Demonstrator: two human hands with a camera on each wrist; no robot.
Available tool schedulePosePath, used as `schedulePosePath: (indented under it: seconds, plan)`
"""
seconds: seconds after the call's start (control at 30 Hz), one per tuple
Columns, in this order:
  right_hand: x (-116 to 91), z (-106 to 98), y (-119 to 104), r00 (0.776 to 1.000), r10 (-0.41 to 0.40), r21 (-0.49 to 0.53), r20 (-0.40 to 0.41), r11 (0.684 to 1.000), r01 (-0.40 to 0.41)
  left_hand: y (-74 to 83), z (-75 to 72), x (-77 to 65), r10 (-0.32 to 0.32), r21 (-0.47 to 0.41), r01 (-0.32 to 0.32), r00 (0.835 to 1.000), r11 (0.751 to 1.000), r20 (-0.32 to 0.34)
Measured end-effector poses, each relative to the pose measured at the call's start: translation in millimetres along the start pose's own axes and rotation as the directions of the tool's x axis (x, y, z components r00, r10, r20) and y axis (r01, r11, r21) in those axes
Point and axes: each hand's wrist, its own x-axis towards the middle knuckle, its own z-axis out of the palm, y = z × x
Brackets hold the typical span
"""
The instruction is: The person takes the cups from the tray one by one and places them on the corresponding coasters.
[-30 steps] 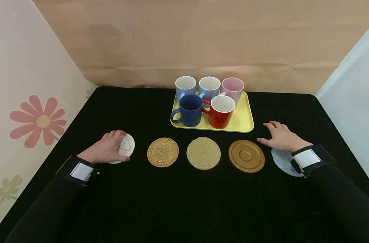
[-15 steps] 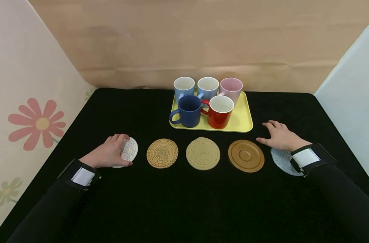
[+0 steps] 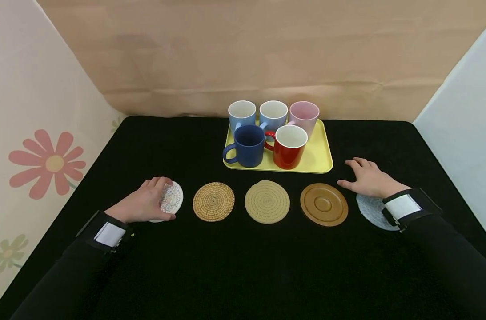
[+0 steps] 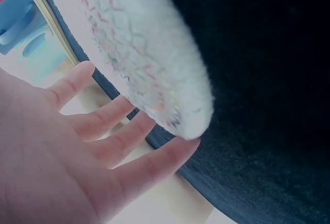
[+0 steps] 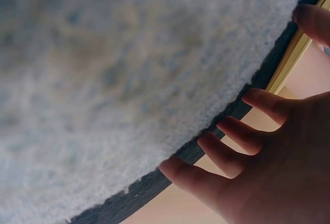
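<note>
In the head view my left hand point(image 3: 145, 202) lies over the left part of a white knitted coaster point(image 3: 173, 198) with coloured stitching. Its relaxed fingers reach along the far side and the thumb reaches toward the near edge. In the left wrist view, fingertips point(image 4: 186, 145) touch the rim of that coaster point(image 4: 139, 54). At the right, my right hand point(image 3: 371, 179) hovers with spread fingers just beyond a grey-blue felt coaster point(image 3: 375, 212), partly hidden by the wrist. That hand holds nothing. The right wrist view has the felt coaster point(image 5: 129, 80) large, with fingertips point(image 5: 172, 166) near its edge.
Between the hands lie a brown woven coaster point(image 3: 214, 202), a beige woven coaster point(image 3: 267, 202) and a wooden coaster point(image 3: 324, 204). Behind them a yellow tray point(image 3: 320, 153) bears several mugs, among them a dark blue mug point(image 3: 249, 149) and a red mug point(image 3: 289, 149).
My left hand and the white coaster have shifted slightly right and toward me. The right hand stays almost where it was over the felt coaster.
</note>
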Motion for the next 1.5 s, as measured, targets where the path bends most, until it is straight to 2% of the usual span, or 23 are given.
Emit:
schedulePosePath:
  seconds: [0.7,1.03,1.23,1.4,1.5]
  plan:
    - [-1.4,3.0,-1.2,1.0,0.0,-0.004,-0.007,1.0,0.0,1.8,-4.4,-0.7,-0.025,-0.013,0.026,0.999,1.0,0.03]
    - [-2.0,-1.9,-2.2,1.0,-0.001,-0.002,0.004,1.0,0.001,5.1,-3.6,1.3,-0.059,0.035,0.058,0.998,0.998,0.026]
    - [-2.3,-2.2,-1.8,1.0,-0.005,-0.003,0.001,1.0,0.005,3.9,-4.3,1.4,-0.053,0.037,0.052,0.998,0.998,0.031]
    - [-4.6,-3.2,3.6,0.999,-0.04,-0.012,0.001,0.999,0.04,4.3,-5.4,3.2,-0.054,0.07,0.051,0.998,0.996,0.035]
    - [-6.0,-7.5,3.8,0.998,-0.067,0.002,0.012,0.998,0.067,4.3,-7.3,5.1,-0.071,0.107,0.069,0.997,0.992,0.015]
